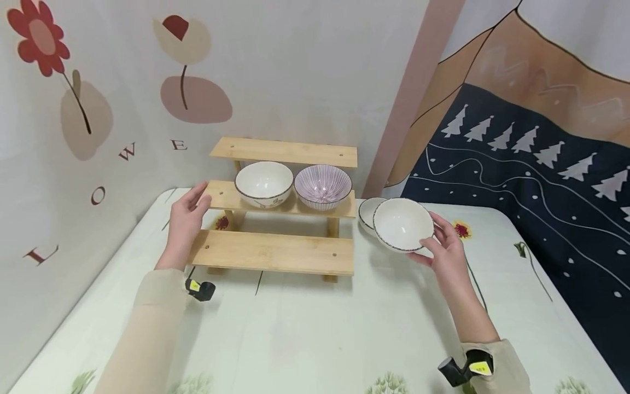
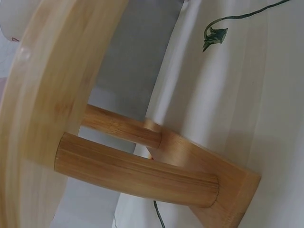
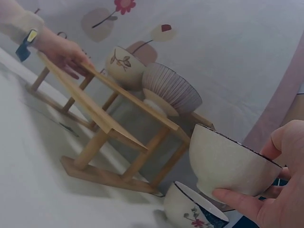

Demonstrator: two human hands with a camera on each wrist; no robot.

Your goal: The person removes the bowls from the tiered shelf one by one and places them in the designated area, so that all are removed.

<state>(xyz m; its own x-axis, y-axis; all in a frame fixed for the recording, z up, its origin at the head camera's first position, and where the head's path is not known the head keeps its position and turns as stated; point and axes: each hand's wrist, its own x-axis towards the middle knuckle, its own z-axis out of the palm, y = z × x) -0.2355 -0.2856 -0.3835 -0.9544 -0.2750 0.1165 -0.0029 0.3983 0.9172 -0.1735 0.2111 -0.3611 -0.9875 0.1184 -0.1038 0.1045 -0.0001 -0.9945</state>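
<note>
A three-tier wooden shelf rack (image 1: 272, 253) stands on the table. At the left end of its middle tier, my left hand (image 1: 187, 216) holds the board with thumb and fingers. My right hand (image 1: 445, 249) grips a white bowl with a dark patterned rim (image 1: 403, 224), thumb at the rim and fingers underneath. Behind and below it, another white bowl (image 1: 366, 214) rests on the table, its side showing a red flower (image 3: 197, 221) in the right wrist view. On the middle tier sit a white bowl with a leafy branch (image 1: 264, 183) and a purple-striped bowl (image 1: 322, 186), side by side.
The top board (image 1: 290, 151) and bottom board (image 1: 275, 251) carry no bowls. A pale cloth with printed flowers covers the table (image 1: 305, 334). Printed curtains hang behind and to the right, including a dark panel with trees (image 1: 492, 164). Rack legs (image 2: 137, 171) fill the left wrist view.
</note>
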